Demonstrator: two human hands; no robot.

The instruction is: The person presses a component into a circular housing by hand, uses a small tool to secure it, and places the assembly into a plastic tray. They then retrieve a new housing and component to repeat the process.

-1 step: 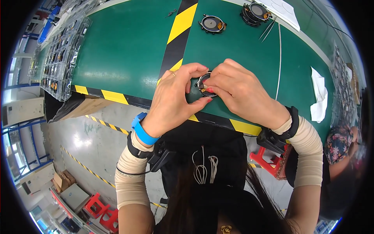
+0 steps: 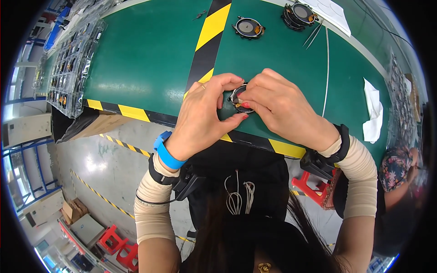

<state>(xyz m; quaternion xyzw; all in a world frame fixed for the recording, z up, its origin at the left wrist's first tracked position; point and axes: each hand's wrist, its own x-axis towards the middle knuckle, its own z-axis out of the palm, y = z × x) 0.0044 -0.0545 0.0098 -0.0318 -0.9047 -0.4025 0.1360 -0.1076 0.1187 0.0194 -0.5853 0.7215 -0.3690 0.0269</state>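
Near the table's front edge is a round watch case (image 2: 233, 97) with a thin silver rim and a dark inside. The thumb and index finger of my left hand (image 2: 200, 116) curve round it from the left, holding it at its rim. Over its right side, my right hand (image 2: 284, 100) has its fingertips pinched together against the inside. A small yellowish bit shows by those fingertips; what they hold is mostly hidden. Farther off lies a similar round watch case (image 2: 248, 27) with a grey disc and an orange strip.
A stack of watch cases (image 2: 300, 16) stands at the back right, beside tweezers (image 2: 312, 36) and a white tray (image 2: 330, 11). White cloth (image 2: 372, 110) lies on the right. Clear compartment trays (image 2: 68, 77) rest at the left edge. Another person (image 2: 395, 170) sits at the right.
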